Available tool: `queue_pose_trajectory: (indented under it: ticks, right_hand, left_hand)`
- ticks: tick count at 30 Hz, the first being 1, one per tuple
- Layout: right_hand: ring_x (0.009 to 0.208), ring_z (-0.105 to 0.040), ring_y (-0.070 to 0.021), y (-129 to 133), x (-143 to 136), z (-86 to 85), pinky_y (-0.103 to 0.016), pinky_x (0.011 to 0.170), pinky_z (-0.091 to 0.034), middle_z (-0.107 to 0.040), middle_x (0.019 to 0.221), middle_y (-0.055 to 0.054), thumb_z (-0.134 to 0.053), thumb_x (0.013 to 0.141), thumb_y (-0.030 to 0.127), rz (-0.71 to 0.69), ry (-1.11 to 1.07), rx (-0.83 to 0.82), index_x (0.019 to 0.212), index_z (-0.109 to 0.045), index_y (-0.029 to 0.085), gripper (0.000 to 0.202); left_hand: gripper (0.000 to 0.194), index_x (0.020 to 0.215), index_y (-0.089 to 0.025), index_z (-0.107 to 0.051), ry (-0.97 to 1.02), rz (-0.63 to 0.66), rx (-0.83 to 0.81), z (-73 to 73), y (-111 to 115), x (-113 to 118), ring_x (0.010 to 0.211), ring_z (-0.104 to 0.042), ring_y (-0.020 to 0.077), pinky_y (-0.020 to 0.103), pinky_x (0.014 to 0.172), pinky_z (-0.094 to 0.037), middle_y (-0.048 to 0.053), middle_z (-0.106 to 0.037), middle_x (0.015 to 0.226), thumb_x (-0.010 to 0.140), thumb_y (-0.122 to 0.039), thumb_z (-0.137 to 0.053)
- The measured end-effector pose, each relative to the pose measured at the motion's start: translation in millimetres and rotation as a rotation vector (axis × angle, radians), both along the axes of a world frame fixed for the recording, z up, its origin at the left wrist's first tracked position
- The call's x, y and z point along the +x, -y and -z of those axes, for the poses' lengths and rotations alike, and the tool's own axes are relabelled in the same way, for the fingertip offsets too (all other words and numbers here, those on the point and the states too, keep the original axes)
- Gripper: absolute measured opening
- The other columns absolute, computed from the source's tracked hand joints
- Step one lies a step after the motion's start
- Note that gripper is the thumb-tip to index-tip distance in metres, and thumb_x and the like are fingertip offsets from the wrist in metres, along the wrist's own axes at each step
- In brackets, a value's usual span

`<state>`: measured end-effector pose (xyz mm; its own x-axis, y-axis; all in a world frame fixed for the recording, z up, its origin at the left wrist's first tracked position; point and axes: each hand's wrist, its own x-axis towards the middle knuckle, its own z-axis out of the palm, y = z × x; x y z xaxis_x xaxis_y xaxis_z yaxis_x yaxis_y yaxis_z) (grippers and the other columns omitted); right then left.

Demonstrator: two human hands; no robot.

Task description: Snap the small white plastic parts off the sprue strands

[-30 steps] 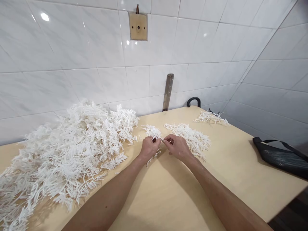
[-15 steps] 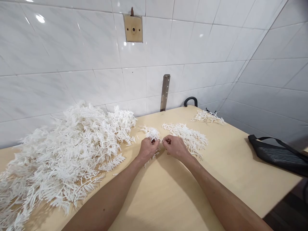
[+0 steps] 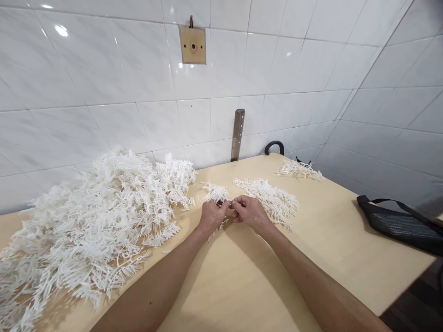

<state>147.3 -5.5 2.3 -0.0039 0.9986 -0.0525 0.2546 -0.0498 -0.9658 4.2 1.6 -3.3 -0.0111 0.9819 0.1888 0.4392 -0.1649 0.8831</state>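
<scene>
My left hand is closed on a white artificial foliage sprig; its leafy top shows beyond my fingers and a few thin strands hang below my palm. My right hand is pinched, its thumb and forefinger meeting the left fingertips at the sprig's end. Whatever lies between the right fingertips is too small to make out. A flat bunch of white sprigs lies just beyond my right hand. On the left spreads a big heap of white foliage.
The tan table meets a tiled wall. A smaller white tuft lies at the back right, near a black curved handle. A metal strip stands against the wall. A black mesh bag rests at the right edge.
My right hand has moved slightly left, so its fingertips now touch those of my left hand. The left hand still holds the sprig in nearly the same spot.
</scene>
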Motion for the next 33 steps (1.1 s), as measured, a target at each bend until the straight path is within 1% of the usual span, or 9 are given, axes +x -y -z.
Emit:
queue_pose_trajectory:
  ticks: [8, 11, 14, 16, 18, 22, 26, 29, 33]
  right_hand:
    - [0.056, -0.069, -0.0168, 0, 1, 5.4, -0.024, 0.049, -0.056, -0.070, 0.067, -0.002, -0.058, 0.080, 0.022, -0.002, 0.216, 0.099, 0.077, -0.060, 0.020, 0.004]
    - [0.052, -0.068, -0.0162, -2, -2, 7.1, -0.024, 0.049, -0.056, -0.071, 0.066, -0.002, -0.057, 0.079, 0.021, 0.003, 0.245, 0.093, 0.077, -0.059, 0.021, 0.003]
    - [0.051, -0.068, -0.0175, -7, -7, 11.1, -0.026, 0.048, -0.056, -0.071, 0.067, -0.003, -0.056, 0.080, 0.021, 0.042, 0.133, 0.021, 0.082, -0.058, 0.021, 0.003]
    - [0.053, -0.069, -0.0182, -11, -9, 14.5, -0.028, 0.049, -0.058, -0.071, 0.068, -0.004, -0.055, 0.081, 0.021, 0.056, 0.009, -0.018, 0.082, -0.057, 0.020, 0.003]
    - [0.056, -0.069, -0.0176, -13, -7, 16.6, -0.029, 0.053, -0.060, -0.071, 0.070, -0.005, -0.054, 0.083, 0.020, 0.044, -0.125, -0.042, 0.081, -0.056, 0.018, 0.004]
    - [0.064, -0.070, -0.0150, -15, 6, 14.0, -0.030, 0.061, -0.062, -0.072, 0.084, -0.009, -0.054, 0.086, 0.020, -0.068, -0.338, -0.076, 0.085, -0.058, 0.016, 0.006]
    - [0.074, -0.070, -0.0161, -14, 16, 10.1, -0.029, 0.057, -0.062, -0.069, 0.102, -0.009, -0.059, 0.083, 0.020, -0.076, -0.295, -0.020, 0.098, -0.062, 0.017, 0.015]
    - [0.069, -0.068, -0.0160, -12, 17, 11.1, -0.027, 0.054, -0.061, -0.069, 0.086, -0.006, -0.064, 0.084, 0.030, -0.125, -0.182, 0.033, 0.103, -0.065, 0.018, 0.022]
    - [0.056, -0.065, -0.0133, -10, 16, 12.0, -0.024, 0.052, -0.057, -0.067, 0.071, -0.002, -0.064, 0.085, 0.042, -0.227, -0.108, 0.036, 0.094, -0.068, 0.018, 0.026]
  left_hand:
    - [0.030, 0.050, -0.018, -0.047, -0.016, -0.045, 0.019, 7.9, -3, 2, 0.050, -0.039, 0.0102, 0.024, 0.051, -0.028, -0.004, -0.040, 0.047, 0.074, -0.033, -0.057]
    - [0.027, 0.054, -0.017, -0.051, -0.030, -0.049, 0.078, 8.2, -1, 4, 0.051, -0.044, 0.0112, 0.024, 0.053, -0.032, -0.002, -0.048, 0.050, 0.075, -0.033, -0.057]
    - [0.020, 0.062, -0.017, -0.057, 0.006, -0.029, 0.146, 5.2, 2, 5, 0.059, -0.053, 0.0136, 0.024, 0.058, -0.037, 0.001, -0.059, 0.060, 0.076, -0.032, -0.056]
    - [0.021, 0.062, -0.017, -0.058, 0.034, -0.022, 0.141, 2.3, 3, 5, 0.062, -0.056, 0.0147, 0.024, 0.059, -0.038, 0.002, -0.061, 0.061, 0.076, -0.032, -0.055]
    - [0.024, 0.059, -0.018, -0.056, 0.057, -0.020, 0.112, 0.2, 3, 4, 0.061, -0.055, 0.0145, 0.023, 0.058, -0.038, 0.001, -0.058, 0.058, 0.077, -0.034, -0.056]
    - [0.032, 0.054, -0.018, -0.051, 0.097, -0.042, 0.035, 1.3, 0, 1, 0.050, -0.045, 0.0116, 0.024, 0.051, -0.032, -0.003, -0.045, 0.048, 0.077, -0.040, -0.058]
    - [0.035, 0.053, -0.017, -0.049, 0.159, -0.032, -0.042, 5.5, -5, -2, 0.047, -0.038, 0.0098, 0.024, 0.048, -0.028, -0.004, -0.039, 0.046, 0.076, -0.042, -0.059]
    - [0.033, 0.055, -0.017, -0.050, 0.163, 0.010, -0.048, 7.0, -7, -2, 0.048, -0.038, 0.0095, 0.023, 0.049, -0.027, -0.004, -0.040, 0.048, 0.075, -0.041, -0.059]
    - [0.032, 0.055, -0.018, -0.047, 0.165, 0.077, -0.060, 6.7, -7, -3, 0.048, -0.035, 0.0089, 0.023, 0.049, -0.025, -0.005, -0.037, 0.049, 0.075, -0.040, -0.058]
